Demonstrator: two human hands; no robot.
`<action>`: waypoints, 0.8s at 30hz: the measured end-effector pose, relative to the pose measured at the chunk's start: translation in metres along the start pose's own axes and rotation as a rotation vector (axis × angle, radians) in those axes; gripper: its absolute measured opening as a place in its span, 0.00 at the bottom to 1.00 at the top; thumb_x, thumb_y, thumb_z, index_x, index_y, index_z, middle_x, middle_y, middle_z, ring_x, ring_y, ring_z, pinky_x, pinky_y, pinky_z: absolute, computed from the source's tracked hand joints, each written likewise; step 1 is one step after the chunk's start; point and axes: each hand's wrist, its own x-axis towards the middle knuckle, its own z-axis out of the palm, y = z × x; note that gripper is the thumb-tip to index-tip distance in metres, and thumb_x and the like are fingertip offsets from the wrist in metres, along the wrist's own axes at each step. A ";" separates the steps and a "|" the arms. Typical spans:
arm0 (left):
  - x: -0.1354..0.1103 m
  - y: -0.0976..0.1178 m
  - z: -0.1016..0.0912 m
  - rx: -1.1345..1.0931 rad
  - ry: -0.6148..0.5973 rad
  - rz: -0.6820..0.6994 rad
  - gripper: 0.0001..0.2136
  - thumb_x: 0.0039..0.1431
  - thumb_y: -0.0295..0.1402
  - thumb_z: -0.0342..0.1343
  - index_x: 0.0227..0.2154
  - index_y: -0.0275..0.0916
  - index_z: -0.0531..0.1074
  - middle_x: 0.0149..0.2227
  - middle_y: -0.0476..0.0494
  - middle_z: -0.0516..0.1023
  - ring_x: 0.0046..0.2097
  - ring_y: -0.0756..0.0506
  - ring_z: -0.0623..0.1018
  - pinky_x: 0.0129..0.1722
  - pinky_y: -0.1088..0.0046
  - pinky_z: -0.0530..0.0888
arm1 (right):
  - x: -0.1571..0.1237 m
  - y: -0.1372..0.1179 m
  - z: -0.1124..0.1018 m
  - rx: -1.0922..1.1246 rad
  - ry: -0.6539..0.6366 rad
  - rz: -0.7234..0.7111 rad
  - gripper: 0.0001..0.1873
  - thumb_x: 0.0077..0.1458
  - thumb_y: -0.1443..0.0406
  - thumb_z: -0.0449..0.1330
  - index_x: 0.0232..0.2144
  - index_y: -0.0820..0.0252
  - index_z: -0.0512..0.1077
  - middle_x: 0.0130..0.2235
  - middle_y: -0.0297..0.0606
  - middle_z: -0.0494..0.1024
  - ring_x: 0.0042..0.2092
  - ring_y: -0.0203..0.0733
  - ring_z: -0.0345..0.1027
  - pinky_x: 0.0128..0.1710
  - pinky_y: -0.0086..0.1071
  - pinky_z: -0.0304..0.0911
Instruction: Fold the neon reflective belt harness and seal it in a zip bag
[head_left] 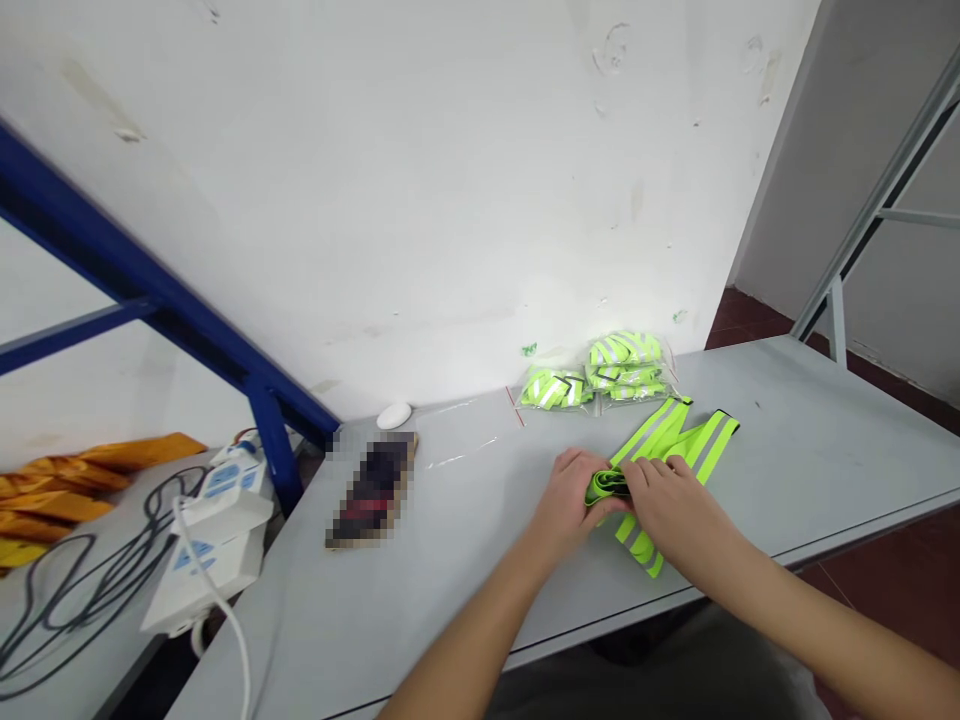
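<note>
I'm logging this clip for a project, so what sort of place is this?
Probably a workroom or packing area rather than a home: there's a grey workbench, a blue steel rack, and bagged reflective vests beside a loose vest.

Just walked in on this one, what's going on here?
A person is at a grey table, their left hand and right hand together holding a rolled part of a fluorescent yellow reflective vest, the rest lying flat on the table. Plastic bags of folded vests sit behind it by the wall.

Loose vest (660, 440) on table (817, 440), bagged vests (626, 367) behind
</note>
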 end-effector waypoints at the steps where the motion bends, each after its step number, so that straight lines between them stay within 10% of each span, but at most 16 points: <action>1: 0.000 0.000 0.000 0.015 0.025 0.010 0.14 0.58 0.47 0.56 0.37 0.41 0.68 0.36 0.44 0.75 0.41 0.42 0.70 0.46 0.62 0.69 | 0.001 -0.002 0.000 -0.018 0.007 0.022 0.09 0.56 0.74 0.55 0.41 0.63 0.67 0.34 0.41 0.75 0.34 0.46 0.70 0.36 0.39 0.57; 11: 0.001 0.008 -0.011 0.036 0.069 0.075 0.06 0.60 0.37 0.54 0.38 0.42 0.66 0.39 0.45 0.76 0.44 0.43 0.71 0.48 0.63 0.68 | 0.014 0.012 -0.008 0.153 -0.021 -0.033 0.05 0.58 0.64 0.60 0.32 0.60 0.70 0.27 0.34 0.77 0.30 0.42 0.71 0.34 0.35 0.51; 18: 0.004 0.005 -0.025 0.042 -0.010 -0.276 0.17 0.58 0.47 0.52 0.43 0.41 0.62 0.38 0.44 0.71 0.39 0.43 0.70 0.40 0.64 0.69 | 0.010 0.004 0.004 0.092 0.172 0.056 0.06 0.58 0.67 0.57 0.29 0.61 0.70 0.23 0.33 0.75 0.26 0.39 0.70 0.28 0.34 0.46; 24: 0.007 0.002 -0.020 -0.234 -0.062 -0.432 0.15 0.60 0.44 0.52 0.45 0.42 0.61 0.36 0.49 0.73 0.35 0.47 0.73 0.33 0.72 0.68 | 0.018 -0.009 0.002 0.036 0.041 0.102 0.06 0.60 0.69 0.54 0.32 0.62 0.71 0.27 0.39 0.76 0.29 0.42 0.72 0.27 0.33 0.52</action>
